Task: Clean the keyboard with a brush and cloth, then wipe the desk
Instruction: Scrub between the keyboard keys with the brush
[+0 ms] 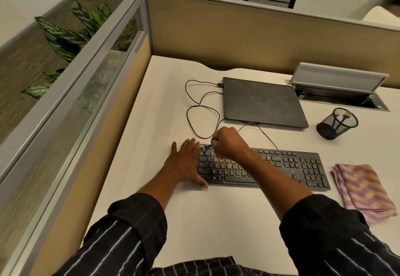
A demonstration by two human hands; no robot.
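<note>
One small blue brush (pixel 207 147) is gripped in the curled right hand (pixel 229 143) over the far-left keys of one black, crumb-speckled keyboard (pixel 292 165). The left hand (pixel 184 163) is laid flat at its left end. One folded purple-and-tan cloth (pixel 363 191) lies beside its right end. The white tabletop (pixel 155 124) runs wide toward the left edge.

A closed laptop (pixel 263 102) lies far of centre, a black cable (pixel 194 111) looping from its left edge. Right of it stands a mesh cup (pixel 336 124), with an open socket flap (pixel 337 76) beyond; plants (pixel 71 35) grow behind the left partition (pixel 91 59).
</note>
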